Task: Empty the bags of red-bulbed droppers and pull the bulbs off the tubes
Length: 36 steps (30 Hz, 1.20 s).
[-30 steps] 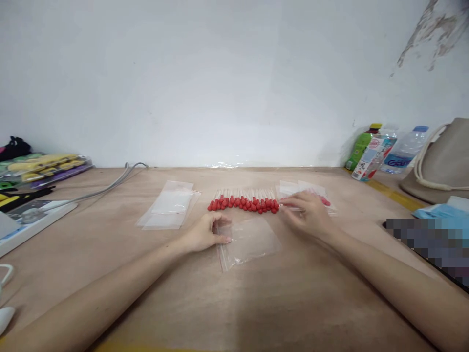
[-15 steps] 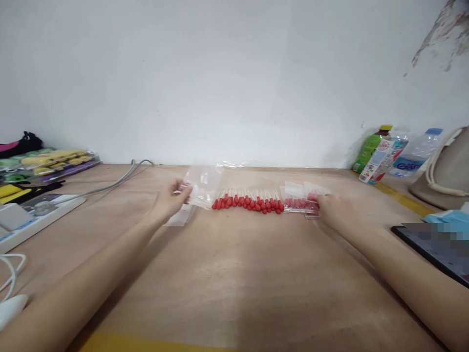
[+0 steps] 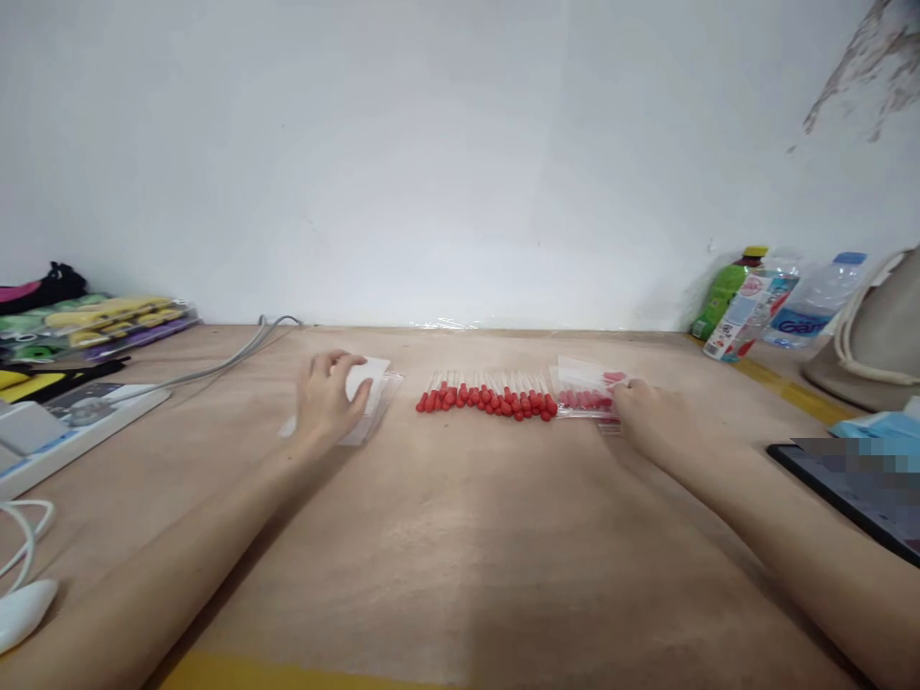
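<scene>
A row of red-headed wooden sticks (image 3: 489, 396), like large matches, lies mid-table with the heads toward me. Left of it, my left hand (image 3: 327, 393) is open, thumb and fingers apart, over flat clear plastic bags (image 3: 370, 407) with white parts; fingertips partly hide them. To the right of the row lie clear bags with red-headed sticks (image 3: 586, 398) inside. My right hand (image 3: 643, 407) is at their right end, fingers curled and closed on the bag edge; the fingertips are partly hidden.
On the left are a white power strip (image 3: 101, 426) with a grey cable (image 3: 216, 366), packaged yellow items (image 3: 115, 316) and a white mouse-like object (image 3: 27, 613). Bottles (image 3: 747, 307), a beige bag (image 3: 877, 326) and a dark tablet-like device (image 3: 855, 498) stand or lie on the right.
My left hand has let go of the clear bag it held up and opened; the bag now lies flat on the left. My right hand stays by the filled bags, whose raised edge has dropped.
</scene>
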Motion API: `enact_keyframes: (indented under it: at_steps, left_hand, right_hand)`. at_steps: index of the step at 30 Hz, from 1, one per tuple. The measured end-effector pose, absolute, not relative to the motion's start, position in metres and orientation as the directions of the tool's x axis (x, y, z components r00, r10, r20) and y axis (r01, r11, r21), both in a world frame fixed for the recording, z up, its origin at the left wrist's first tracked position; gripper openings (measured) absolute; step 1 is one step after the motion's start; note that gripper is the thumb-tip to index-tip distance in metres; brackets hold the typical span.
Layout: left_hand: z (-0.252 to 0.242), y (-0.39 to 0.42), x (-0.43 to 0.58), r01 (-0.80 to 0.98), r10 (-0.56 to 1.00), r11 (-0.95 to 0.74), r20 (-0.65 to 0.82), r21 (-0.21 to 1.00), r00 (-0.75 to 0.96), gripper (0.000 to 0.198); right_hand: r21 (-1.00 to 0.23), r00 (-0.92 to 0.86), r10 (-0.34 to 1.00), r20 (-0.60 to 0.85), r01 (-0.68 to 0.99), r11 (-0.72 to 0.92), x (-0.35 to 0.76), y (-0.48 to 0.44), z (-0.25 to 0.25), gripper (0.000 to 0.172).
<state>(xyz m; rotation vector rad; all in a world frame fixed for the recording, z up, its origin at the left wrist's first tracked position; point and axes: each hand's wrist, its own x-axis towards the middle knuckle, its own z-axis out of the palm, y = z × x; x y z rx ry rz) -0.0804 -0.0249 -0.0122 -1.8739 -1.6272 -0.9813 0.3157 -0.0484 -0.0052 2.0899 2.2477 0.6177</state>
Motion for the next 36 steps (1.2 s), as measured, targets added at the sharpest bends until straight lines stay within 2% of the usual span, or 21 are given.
enact_keyframes:
  at_steps: [2,4,6,8,10,11,14,17,19,24,27,30,33,36]
  left_hand:
    - [-0.016,-0.039,-0.053,0.892,0.696,-0.402,0.702,0.208,0.150,0.022]
    - [-0.023,-0.056,-0.025,0.749,0.804,-0.519,0.533,0.412,0.264,0.019]
    - [-0.030,-0.072,0.000,0.583,0.892,-0.452,0.324,0.675,0.316,0.023]
    - [-0.034,-0.085,0.019,0.440,0.907,-0.318,0.135,0.839,0.399,0.033]
    - [-0.035,-0.091,0.031,0.333,0.896,-0.189,0.024,0.924,0.443,0.044]
    - [-0.034,-0.092,0.035,0.287,0.893,-0.134,-0.010,0.948,0.451,0.048]
    - [-0.032,-0.088,0.041,0.208,0.909,-0.003,-0.083,0.978,0.408,0.060]
    - [-0.032,-0.080,0.045,0.220,0.937,0.075,-0.145,0.973,0.318,0.068]
    - [-0.033,-0.075,0.047,0.223,0.945,0.109,-0.170,0.969,0.280,0.069]
    - [-0.033,-0.065,0.047,0.149,0.959,0.175,-0.203,0.973,0.199,0.056]
    - [-0.032,-0.063,0.044,0.095,0.955,0.191,-0.208,0.977,0.212,0.056]
    - [-0.031,-0.063,0.042,0.061,0.945,0.214,-0.223,0.975,0.241,0.061]
    - [-0.030,-0.064,0.041,0.067,0.935,0.233,-0.243,0.970,0.258,0.062]
    - [-0.029,-0.063,0.039,0.065,0.921,0.229,-0.238,0.971,0.308,0.057]
  right_hand:
    - [0.209,-0.156,0.961,0.228,0.972,0.108,0.302,-0.058,-0.004,0.020]
    - [0.015,-0.264,0.935,0.238,0.963,0.268,0.287,-0.068,-0.008,0.023]
    - [-0.279,-0.369,0.887,0.277,0.853,0.441,0.270,-0.076,-0.016,0.025]
    - [-0.510,-0.405,0.858,0.317,0.689,0.514,0.254,-0.083,-0.026,0.027]
    - [-0.633,-0.444,0.835,0.324,0.555,0.540,0.240,-0.087,-0.036,0.030]
    - [-0.652,-0.495,0.798,0.344,0.485,0.583,0.235,-0.088,-0.039,0.034]
    - [-0.558,-0.573,0.679,0.459,0.409,0.722,0.230,-0.086,-0.044,0.040]
    - [-0.458,-0.553,0.660,0.508,0.476,0.751,0.236,-0.078,-0.046,0.037]
    - [-0.480,-0.541,0.680,0.494,0.483,0.732,0.241,-0.073,-0.047,0.036]
    - [-0.554,-0.539,0.712,0.450,0.457,0.696,0.244,-0.068,-0.052,0.039]
    - [-0.546,-0.561,0.699,0.444,0.449,0.707,0.242,-0.071,-0.049,0.037]
    - [-0.514,-0.571,0.693,0.440,0.473,0.716,0.239,-0.074,-0.037,0.023]
    - [-0.436,-0.570,0.687,0.451,0.531,0.727,0.234,-0.072,-0.026,0.021]
    - [-0.330,-0.599,0.601,0.528,0.508,0.796,0.229,-0.063,-0.025,0.024]
